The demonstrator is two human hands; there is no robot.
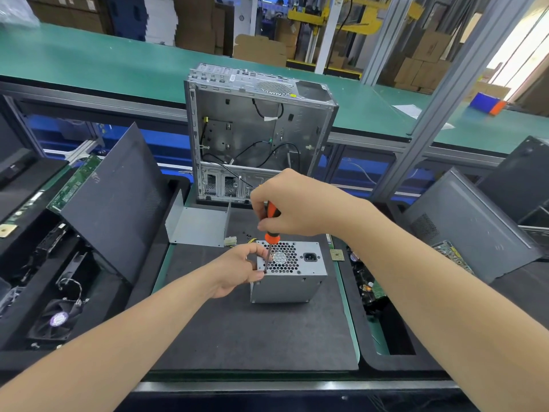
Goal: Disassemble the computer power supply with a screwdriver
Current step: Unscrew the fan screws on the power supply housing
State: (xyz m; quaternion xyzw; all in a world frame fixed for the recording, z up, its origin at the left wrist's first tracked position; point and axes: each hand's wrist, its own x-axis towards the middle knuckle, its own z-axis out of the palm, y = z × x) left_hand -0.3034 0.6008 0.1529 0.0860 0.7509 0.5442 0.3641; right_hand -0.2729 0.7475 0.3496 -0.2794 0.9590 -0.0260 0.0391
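The power supply (289,272) sits on the tabletop (252,337); the right hand (297,203) wraps its grip round the screwdriver (271,224), tip at a corner screw, I judge; the left hand (240,269) pinches that corner in its grip; next: press down, turn steadily.

A long workbench (89,63) covered with green matting is seen across the hall. Behind it, brown cardboard boxes (427,63) are stacked beside a yellow metal frame (365,23). Grey aluminium posts (445,96) are set at the right, where strong light is seen.

A dark mat (237,337) bears the power supply (288,288); a metal cover (199,227); an open case (252,126).
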